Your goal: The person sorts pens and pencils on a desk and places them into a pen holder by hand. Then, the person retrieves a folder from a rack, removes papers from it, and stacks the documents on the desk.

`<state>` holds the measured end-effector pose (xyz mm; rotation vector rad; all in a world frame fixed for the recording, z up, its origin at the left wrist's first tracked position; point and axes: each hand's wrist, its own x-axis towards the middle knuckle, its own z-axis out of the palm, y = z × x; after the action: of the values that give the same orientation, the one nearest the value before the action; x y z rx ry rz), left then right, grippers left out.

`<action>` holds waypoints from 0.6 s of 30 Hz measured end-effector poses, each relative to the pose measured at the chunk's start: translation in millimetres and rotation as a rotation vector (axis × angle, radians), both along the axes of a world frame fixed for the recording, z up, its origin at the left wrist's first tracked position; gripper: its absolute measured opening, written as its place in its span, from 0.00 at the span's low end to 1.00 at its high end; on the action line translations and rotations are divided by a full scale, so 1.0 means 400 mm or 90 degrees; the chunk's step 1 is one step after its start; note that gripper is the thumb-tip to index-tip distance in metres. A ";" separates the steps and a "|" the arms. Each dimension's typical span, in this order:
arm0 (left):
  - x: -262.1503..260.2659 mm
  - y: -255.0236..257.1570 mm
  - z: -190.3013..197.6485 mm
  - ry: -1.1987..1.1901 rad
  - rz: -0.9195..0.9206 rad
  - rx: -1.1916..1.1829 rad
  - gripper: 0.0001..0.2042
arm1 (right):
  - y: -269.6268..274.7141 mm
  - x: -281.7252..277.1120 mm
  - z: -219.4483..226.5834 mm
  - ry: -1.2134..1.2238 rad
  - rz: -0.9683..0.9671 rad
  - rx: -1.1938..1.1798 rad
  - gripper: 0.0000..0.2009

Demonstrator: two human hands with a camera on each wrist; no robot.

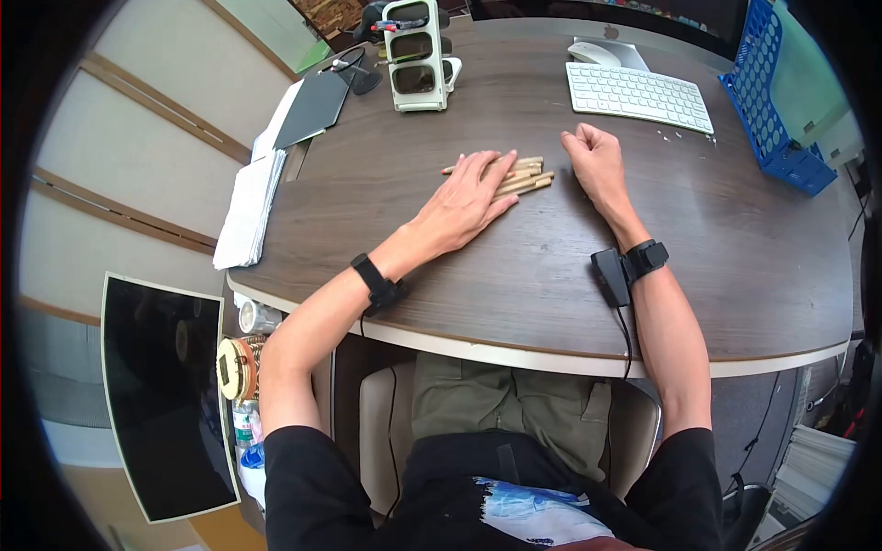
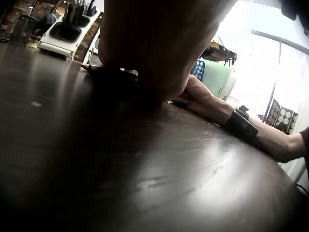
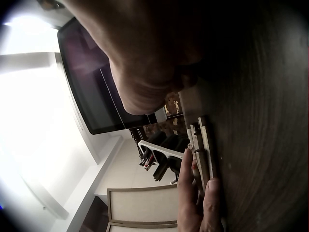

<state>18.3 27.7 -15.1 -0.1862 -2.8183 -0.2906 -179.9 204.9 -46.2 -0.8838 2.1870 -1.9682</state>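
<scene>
Lay light, even pressure through your left hand, its fingers extended over the wooden pencils at upper centre, so none should roll. Your right hand, just right of them, is curled, nothing visible inside. The pencils lie roughly left to right, tilting slightly upward rightward; uneven ends face right, one red tip left.

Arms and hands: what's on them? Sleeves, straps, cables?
Both the left hand and right hand are ungloved, forearms bare below short black sleeves. Each wrist wears a black device: a left wristband, and a right wristband with a boxy black module trailing a thin black cable. No readable markings.
</scene>
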 end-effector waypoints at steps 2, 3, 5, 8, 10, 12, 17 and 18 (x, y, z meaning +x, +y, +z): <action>0.011 0.002 0.009 -0.034 -0.005 0.014 0.35 | 0.000 -0.001 0.000 -0.021 -0.001 0.015 0.22; 0.017 0.010 0.008 -0.030 -0.012 0.013 0.35 | 0.001 -0.001 0.000 -0.017 -0.008 0.013 0.22; 0.030 0.023 0.003 -0.017 0.097 -0.093 0.37 | 0.001 0.001 0.003 -0.013 -0.001 0.009 0.22; 0.034 0.005 -0.002 -0.103 0.116 -0.038 0.40 | 0.004 0.010 0.009 -0.021 -0.002 0.003 0.21; 0.036 -0.008 -0.005 -0.128 0.103 -0.012 0.40 | 0.004 0.007 0.009 -0.021 -0.002 0.004 0.21; 0.045 -0.008 0.008 -0.170 0.077 0.055 0.41 | 0.004 0.007 0.009 -0.016 -0.007 0.006 0.21; 0.069 0.016 0.047 -0.185 0.121 0.015 0.45 | 0.006 0.010 0.013 -0.008 -0.008 0.007 0.22; 0.074 0.015 0.045 -0.178 0.151 0.022 0.47 | 0.008 0.008 0.014 0.000 0.000 0.013 0.22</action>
<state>47.7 33.9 3.1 0.2124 -3.0666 -0.3328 -176.7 208.0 -40.7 -0.8810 2.2036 -1.9426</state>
